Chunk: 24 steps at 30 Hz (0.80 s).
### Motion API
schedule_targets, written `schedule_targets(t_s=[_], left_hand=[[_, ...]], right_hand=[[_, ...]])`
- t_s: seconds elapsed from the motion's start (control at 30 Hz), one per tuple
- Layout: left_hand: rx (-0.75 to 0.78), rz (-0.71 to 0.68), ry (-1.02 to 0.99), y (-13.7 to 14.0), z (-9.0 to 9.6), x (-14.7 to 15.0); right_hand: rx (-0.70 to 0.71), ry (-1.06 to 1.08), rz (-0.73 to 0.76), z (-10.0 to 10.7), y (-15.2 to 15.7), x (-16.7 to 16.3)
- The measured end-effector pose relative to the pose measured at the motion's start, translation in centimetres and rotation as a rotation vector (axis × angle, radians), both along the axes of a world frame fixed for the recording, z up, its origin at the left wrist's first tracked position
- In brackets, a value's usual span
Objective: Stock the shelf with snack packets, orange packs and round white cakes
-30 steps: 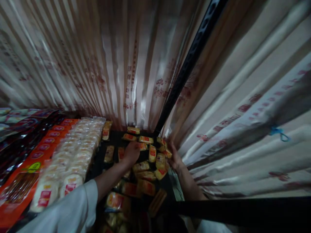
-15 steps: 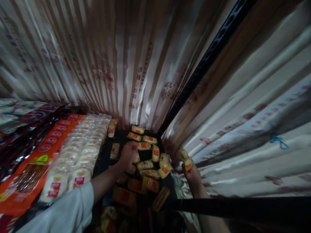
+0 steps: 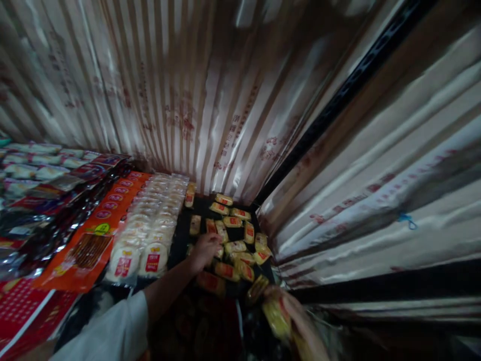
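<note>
Small yellow snack packets (image 3: 232, 221) with red labels lie loosely scattered on a dark shelf surface (image 3: 181, 244). Over the middle of them is my left hand (image 3: 205, 251), its fingers bent together and touching among the packets. Whatever is between those fingertips is hidden. Lower right, my right hand (image 3: 296, 313) is closed around a yellow packet (image 3: 276, 315) with a red label, blurred by motion. More yellow wrapping shows below it, too dim to count. A single packet (image 3: 257, 288) lies tilted just beside the right hand.
Left of the packets stand two rows of clear-wrapped white round cakes (image 3: 153, 258), then orange snack bags (image 3: 88, 248) and dark shiny packages (image 3: 41, 220). Striped sheeting (image 3: 176, 100) hangs behind and at the right. A black perforated post (image 3: 319, 123) and a dark bar (image 3: 394, 283) frame the corner.
The view has shifted, so the shelf sits further right. My right hand has come down from beside the right sheeting to the shelf's near right corner, still with yellow packets. My left hand stays among the packets.
</note>
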<state>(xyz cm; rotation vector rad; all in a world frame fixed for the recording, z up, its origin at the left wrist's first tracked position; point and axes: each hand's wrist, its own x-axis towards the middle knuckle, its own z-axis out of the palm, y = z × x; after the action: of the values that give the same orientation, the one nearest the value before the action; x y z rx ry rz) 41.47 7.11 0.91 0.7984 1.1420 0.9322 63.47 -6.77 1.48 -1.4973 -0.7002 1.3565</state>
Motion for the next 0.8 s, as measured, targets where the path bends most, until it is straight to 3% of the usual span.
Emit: schedule_targets(t_s=[0.13,0.2,0.3,0.43,0.53,0.7,0.8], left_hand=[[-0.044,0.053,-0.084,-1.0,1.1,-1.9],[-0.05,0.073,-0.1,-1.0,1.4,-3.0],[-0.059,0.106,-0.082,-0.9,1.4,-4.2],[-0.046,0.138,-0.028,-0.7,0.8,-4.8],[-0.04,0.162,0.003,-0.4,0.8,-5.1],[0.013,0.218,-0.042,0.2,1.5,-5.5],[0.059,0.213,-0.056,0.2,1.5,-5.3]], right_hand=[[0.149,-0.048,-0.044,2.3,8.1,-6.3],[0.271,-0.202,-0.015,2.6,11.7,-8.2],[0.312,-0.558,0.041,1.9,15.4,-9.4],[0.249,-0.766,0.041,0.7,17.4,-9.7],[0.342,-0.712,0.032,0.8,17.9,-9.8],[0.44,-0.466,0.352,2.6,18.2,-11.2],[0.467,-0.423,0.448,3.1,18.3,-12.6]])
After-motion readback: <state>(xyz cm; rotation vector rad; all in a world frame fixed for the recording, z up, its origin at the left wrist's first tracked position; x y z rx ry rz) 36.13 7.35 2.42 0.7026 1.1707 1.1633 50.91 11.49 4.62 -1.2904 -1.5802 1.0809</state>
